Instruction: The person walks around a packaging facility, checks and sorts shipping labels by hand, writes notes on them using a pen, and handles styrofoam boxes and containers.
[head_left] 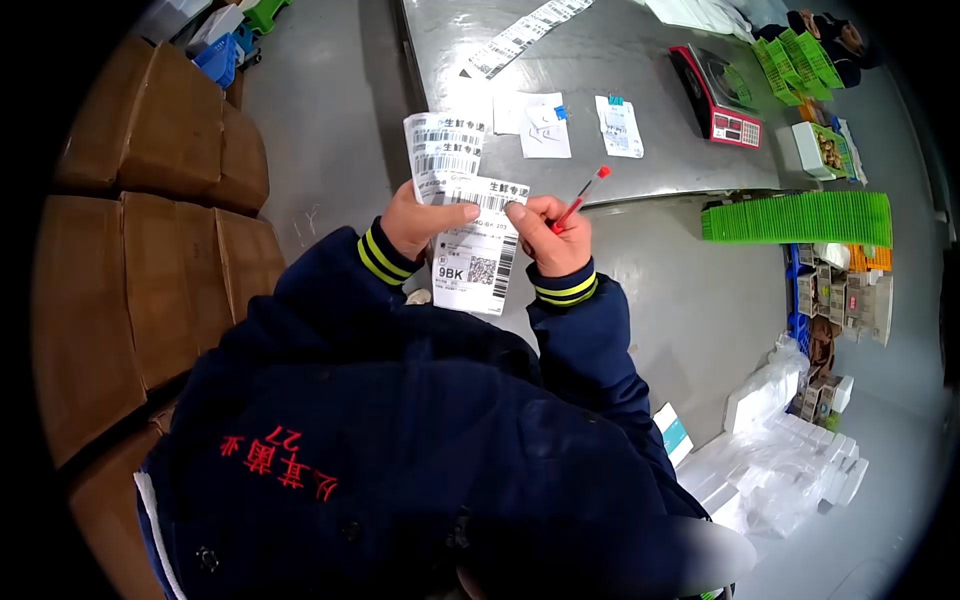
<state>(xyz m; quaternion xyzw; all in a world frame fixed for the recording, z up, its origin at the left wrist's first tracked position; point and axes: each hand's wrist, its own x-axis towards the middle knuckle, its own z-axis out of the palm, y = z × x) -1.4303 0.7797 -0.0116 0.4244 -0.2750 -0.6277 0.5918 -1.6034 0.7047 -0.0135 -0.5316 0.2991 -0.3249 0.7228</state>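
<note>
Printed shipping labels [462,272] with barcodes, a QR code and "9BK" are held in front of my body, at the metal table's near edge. My left hand [415,225] is closed on their left side, thumb lying across the paper. Another part of the labels stands up above that thumb, overlapping the front sheet. My right hand [562,240] pinches the upper right edge between thumb and finger. A red pen [580,200] is also held in it, its red end pointing up and right.
On the metal table [640,172] lie a label strip [525,38], a paper slip with a blue clip [546,135], another clipped slip [620,130] and a red scale [720,95]. Brown cartons [170,290] are stacked left. Green crates [800,218] and plastic-wrapped white boxes [790,465] stand right.
</note>
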